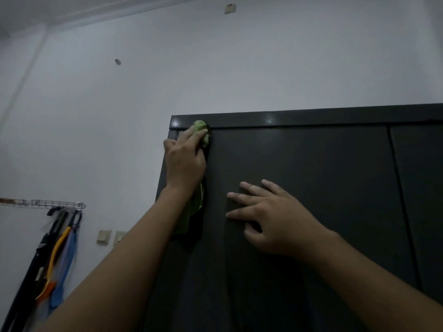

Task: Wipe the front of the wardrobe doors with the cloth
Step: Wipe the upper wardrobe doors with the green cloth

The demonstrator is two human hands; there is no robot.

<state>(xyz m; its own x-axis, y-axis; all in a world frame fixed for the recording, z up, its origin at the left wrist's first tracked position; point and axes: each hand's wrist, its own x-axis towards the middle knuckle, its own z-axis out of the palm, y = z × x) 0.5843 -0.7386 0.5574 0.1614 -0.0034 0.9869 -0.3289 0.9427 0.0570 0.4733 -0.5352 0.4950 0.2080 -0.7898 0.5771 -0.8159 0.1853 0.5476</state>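
The dark wardrobe door (311,188) is braced near its middle by the right hand (271,219), laid flat with fingers spread, nothing grasped. At the door's upper left corner, the left hand (185,161) is laid with fingers outstretched upon the green cloth (201,127), which is pressed to the door.

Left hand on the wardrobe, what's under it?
A green cloth, pressed on the door by the left hand; its ends show above and below the hand. Its middle is covered.
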